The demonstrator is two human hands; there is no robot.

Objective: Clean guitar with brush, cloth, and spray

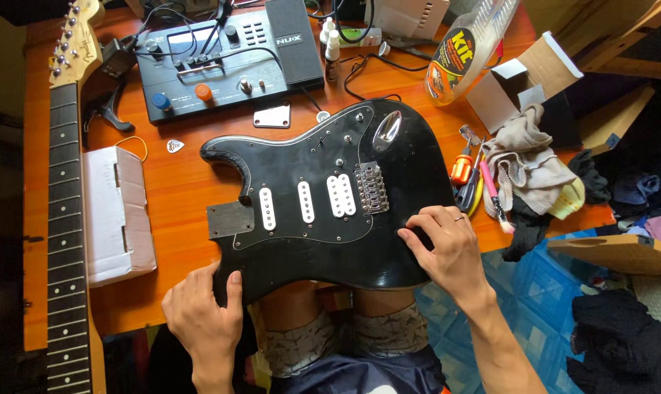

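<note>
Left hand (202, 310) clamps the near edge of the black electric guitar body (330, 193), thumb up on its face, while the right hand (447, 248) rests spread fingers on its lower bout, pinching nothing. Body lies flat on the orange desk (177, 190), overhanging the near edge; detached guitar neck (67, 219) far left, effects pedal (228, 55) behind.

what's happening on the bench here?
A person steadies a black electric guitar body flat on the orange table, with no neck and no strings on it. The left hand grips its lower horn at the table's near edge; the right hand presses on the lower bout near the bridge. The detached neck lies along the left side, beside a white box. Screwdrivers and a rag sit to the right.
</note>
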